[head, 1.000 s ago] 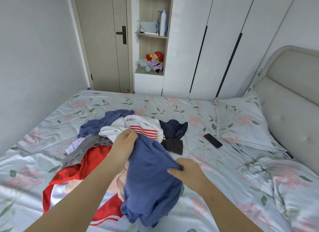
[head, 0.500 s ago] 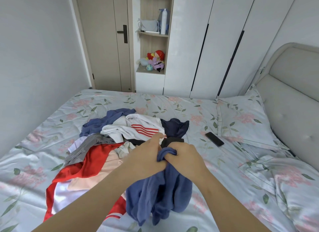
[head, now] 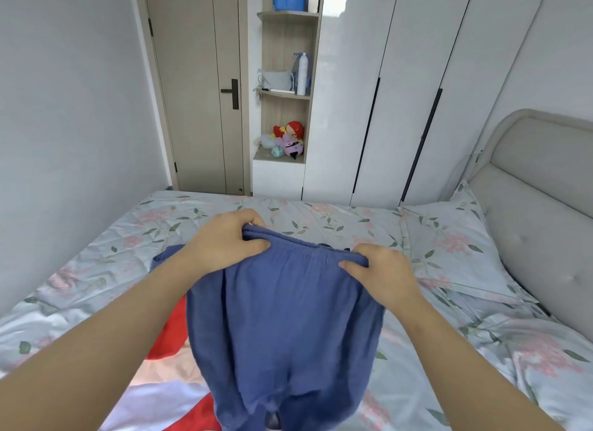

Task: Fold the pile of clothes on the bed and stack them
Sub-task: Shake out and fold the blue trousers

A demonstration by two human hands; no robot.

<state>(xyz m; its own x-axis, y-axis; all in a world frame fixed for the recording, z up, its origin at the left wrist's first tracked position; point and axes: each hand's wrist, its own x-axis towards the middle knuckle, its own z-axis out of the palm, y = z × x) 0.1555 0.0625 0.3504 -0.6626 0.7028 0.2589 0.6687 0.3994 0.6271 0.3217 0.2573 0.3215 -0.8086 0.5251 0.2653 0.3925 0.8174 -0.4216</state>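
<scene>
Blue shorts [head: 282, 318], bunched before, now hang spread between both hands [head: 224, 241] [head: 382, 270].

Arms outstretched, left grip [head: 227, 243] and right grip [head: 383, 271] pinching (thumbs pointing inward).

Blue shorts [head: 282, 328] held up over a floral bed [head: 337, 218], left hand [head: 224, 241] and right hand [head: 382, 270] each gripping the elastic waistband — fabric hanging down, red and white garment [head: 167, 337] beneath, pillow [head: 449, 241] right.
</scene>
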